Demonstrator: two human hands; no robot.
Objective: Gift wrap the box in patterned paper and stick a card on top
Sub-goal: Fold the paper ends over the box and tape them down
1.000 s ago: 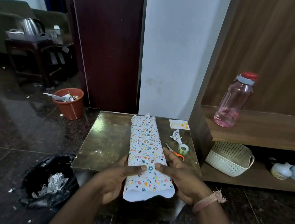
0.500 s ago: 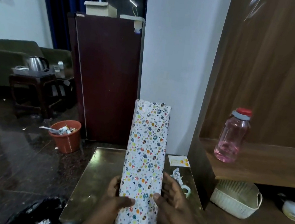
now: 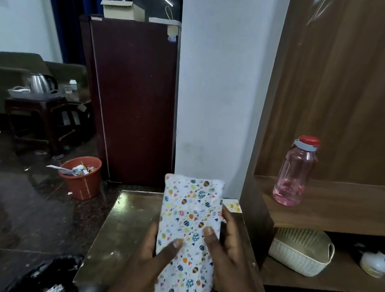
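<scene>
The long box wrapped in white patterned paper point(image 3: 190, 218) stands tilted upright above the small brass-topped table point(image 3: 125, 229). My left hand point(image 3: 151, 255) grips its left side, thumb across the front. My right hand point(image 3: 227, 252) grips its right side, thumb on the front and fingers behind. A small yellow-printed card point(image 3: 234, 205) lies at the table's far right corner, partly hidden by the box. The tape and scissors are hidden behind the box and my right hand.
An orange bin point(image 3: 83, 177) stands on the floor to the left, a black rubbish bag point(image 3: 48, 281) at the lower left. A wooden shelf on the right carries a pink bottle point(image 3: 296, 173), with a white basket point(image 3: 302, 251) underneath. A dark red fridge point(image 3: 129, 99) stands behind.
The wrapped box has been lifted from lying flat on the table to upright, then lowered and drawn nearer to me. Both hands kept their hold, and the camera tilted upward.
</scene>
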